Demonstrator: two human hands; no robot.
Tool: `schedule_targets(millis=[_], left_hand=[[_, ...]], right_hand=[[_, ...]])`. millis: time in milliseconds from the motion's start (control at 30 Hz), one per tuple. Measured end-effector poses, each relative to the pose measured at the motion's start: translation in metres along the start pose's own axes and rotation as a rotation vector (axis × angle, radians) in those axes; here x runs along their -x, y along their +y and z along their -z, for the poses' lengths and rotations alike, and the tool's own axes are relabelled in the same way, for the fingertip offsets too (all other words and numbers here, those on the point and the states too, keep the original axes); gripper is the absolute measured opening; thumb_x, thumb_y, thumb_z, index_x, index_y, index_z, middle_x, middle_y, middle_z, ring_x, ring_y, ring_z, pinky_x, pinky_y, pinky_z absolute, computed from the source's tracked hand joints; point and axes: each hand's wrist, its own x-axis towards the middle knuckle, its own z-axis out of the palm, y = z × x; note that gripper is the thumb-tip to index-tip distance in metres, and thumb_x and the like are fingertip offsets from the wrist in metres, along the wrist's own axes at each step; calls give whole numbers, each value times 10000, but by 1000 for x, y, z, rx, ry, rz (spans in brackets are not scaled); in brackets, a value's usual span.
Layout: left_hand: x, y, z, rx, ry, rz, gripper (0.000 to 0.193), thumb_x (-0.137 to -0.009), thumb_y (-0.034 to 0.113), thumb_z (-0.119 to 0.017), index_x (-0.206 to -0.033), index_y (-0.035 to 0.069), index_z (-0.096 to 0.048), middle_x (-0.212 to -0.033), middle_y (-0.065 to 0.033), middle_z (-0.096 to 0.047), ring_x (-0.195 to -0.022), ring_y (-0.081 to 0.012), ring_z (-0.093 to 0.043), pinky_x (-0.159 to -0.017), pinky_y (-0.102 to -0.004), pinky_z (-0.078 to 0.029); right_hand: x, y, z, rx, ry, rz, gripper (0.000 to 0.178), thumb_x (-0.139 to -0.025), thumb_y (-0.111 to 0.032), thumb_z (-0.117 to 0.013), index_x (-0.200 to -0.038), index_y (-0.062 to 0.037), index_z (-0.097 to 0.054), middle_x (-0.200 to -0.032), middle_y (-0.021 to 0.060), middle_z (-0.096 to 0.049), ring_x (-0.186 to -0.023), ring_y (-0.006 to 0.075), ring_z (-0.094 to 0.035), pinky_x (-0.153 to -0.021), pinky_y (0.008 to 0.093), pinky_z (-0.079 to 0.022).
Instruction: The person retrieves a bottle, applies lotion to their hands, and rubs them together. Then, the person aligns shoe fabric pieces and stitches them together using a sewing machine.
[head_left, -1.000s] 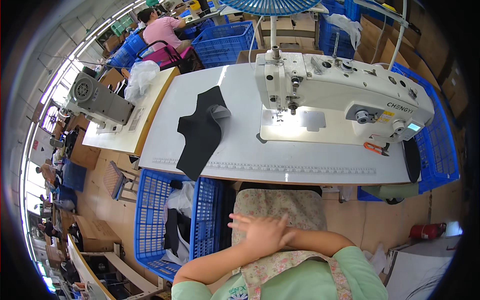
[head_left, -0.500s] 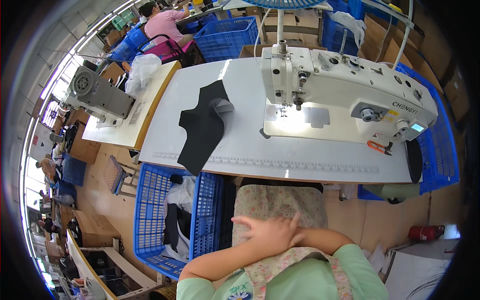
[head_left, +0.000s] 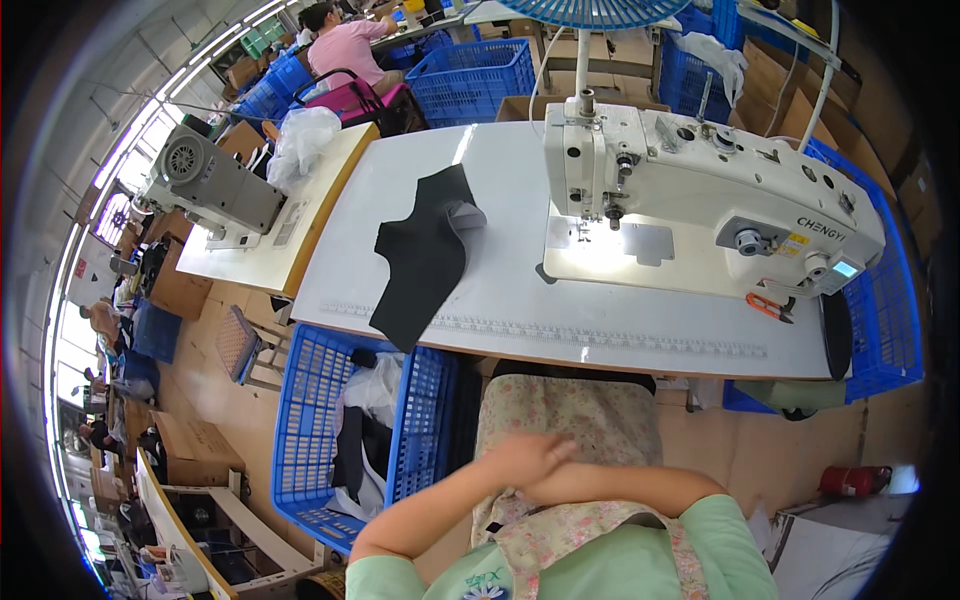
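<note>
Low in front: the left hand [head_left: 527, 459] is crossing over the right hand [head_left: 548, 485], before the flowered apron [head_left: 570, 415].
Grips: left fingers are blurring, so no telling how far they're closing or on what; the right is mostly hiding underneath, can't tell either.
Dark cloth: this piece [head_left: 425, 258] is lying toward the left edge of the sewing table [head_left: 510, 290], lower tip reaching the near edge, grey flap curling up on its right.
Standing in the way: a white sewing machine [head_left: 690, 185] is filling the right half, needle area glowing.
Near edge: a ruler strip [head_left: 600, 335] is running along it, the cloth crossing over.
Right edge: orange snips [head_left: 768, 307] are lying close by.
Below the near left corner: a blue crate [head_left: 292, 430] is crowding in, holding pale plastic and dark pieces.
Past the far edge: a person in pink [head_left: 348, 52] is sitting.
</note>
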Motion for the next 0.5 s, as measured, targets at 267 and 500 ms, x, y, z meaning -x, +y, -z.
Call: schedule_targets(millis=[267,500], left_hand=[[5,16,24,-15,-100,158,627,-1001,557,-341,-1334,71,-556,-1178,-235,-656,-1124,-422,-598,-1007,-477,-428],[8,14,14,7,44,60,573,-987,551,-363,-1337,145,-565,-1163,-209,-660,-1098,-420,-601,-988,-487,-439]], right_hand=[[5,3,-10,288,190,146,436,-862,-98,-547,-1294,-118,-598,-1215,193,-631,-1085,330,-637,-897,454,-522],[10,7,13,227,235,214,390,-860,-114,-556,-1245,-104,-622,-1208,195,-631,-1067,341,-638,-893,460,-521]])
